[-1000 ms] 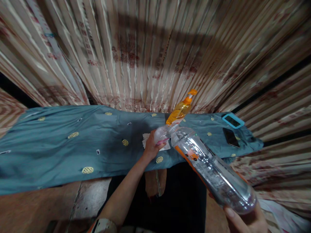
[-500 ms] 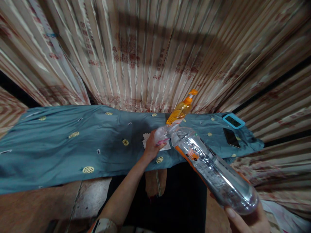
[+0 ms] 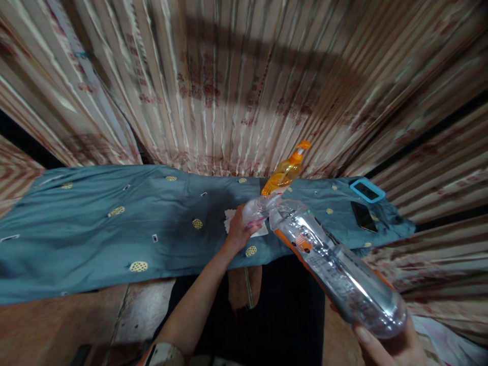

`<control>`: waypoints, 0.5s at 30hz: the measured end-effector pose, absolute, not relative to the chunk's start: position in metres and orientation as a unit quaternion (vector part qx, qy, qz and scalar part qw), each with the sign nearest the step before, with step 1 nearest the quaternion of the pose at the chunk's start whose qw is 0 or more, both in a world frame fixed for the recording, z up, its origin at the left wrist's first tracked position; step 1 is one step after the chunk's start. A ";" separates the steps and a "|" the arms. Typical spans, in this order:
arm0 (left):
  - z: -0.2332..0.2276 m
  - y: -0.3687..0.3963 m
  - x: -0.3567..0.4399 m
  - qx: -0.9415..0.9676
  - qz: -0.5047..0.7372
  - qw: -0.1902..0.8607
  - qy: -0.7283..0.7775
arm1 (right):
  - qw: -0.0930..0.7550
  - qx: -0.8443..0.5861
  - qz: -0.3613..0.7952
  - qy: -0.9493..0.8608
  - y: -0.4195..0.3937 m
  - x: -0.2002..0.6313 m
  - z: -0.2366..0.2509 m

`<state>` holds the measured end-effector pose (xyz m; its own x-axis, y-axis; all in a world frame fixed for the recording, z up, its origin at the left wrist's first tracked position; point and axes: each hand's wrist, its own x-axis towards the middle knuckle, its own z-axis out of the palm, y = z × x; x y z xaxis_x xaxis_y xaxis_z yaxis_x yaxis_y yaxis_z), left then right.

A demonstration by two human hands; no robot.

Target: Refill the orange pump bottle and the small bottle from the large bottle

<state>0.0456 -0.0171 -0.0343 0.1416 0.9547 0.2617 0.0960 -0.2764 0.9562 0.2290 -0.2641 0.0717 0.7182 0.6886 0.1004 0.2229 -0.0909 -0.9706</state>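
Right hand [image 3: 392, 345] grips the base of a large clear bottle [image 3: 335, 272] tilted toward 11 o'clock, its neck meeting a small bottle [image 3: 254, 212] gripped by the left hand [image 3: 238, 231] above the cloth-covered counter [image 3: 95, 229].

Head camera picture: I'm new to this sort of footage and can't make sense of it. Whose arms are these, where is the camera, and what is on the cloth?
No machine here: one camera sits on a person's head and looks forward and down, so both arms are that person's own. The right hand, at the bottom edge, grips the base of a large clear plastic bottle, tilted so its neck points at a small clear container held by the left hand. Under that lies a white paper on a blue-green patterned cloth. Also on the cloth: an orange pump bottle, a dark phone and a blue-framed device. Striped curtains hang behind.
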 end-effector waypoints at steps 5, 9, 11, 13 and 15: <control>-0.035 -0.016 0.046 0.622 0.502 0.431 0.419 | 0.608 -0.722 0.203 -0.261 -0.255 0.216 0.091; -0.035 -0.016 0.046 0.622 0.508 0.426 0.417 | 0.616 -0.713 0.221 -0.252 -0.254 0.216 0.092; -0.034 -0.016 0.045 0.623 0.508 0.427 0.414 | 0.615 -0.714 0.222 -0.250 -0.255 0.217 0.091; -0.033 -0.017 0.045 0.624 0.504 0.429 0.415 | 0.615 -0.714 0.222 -0.251 -0.255 0.217 0.090; -0.032 -0.017 0.045 0.624 0.501 0.430 0.418 | 0.601 -0.713 0.211 -0.292 -0.256 0.216 0.089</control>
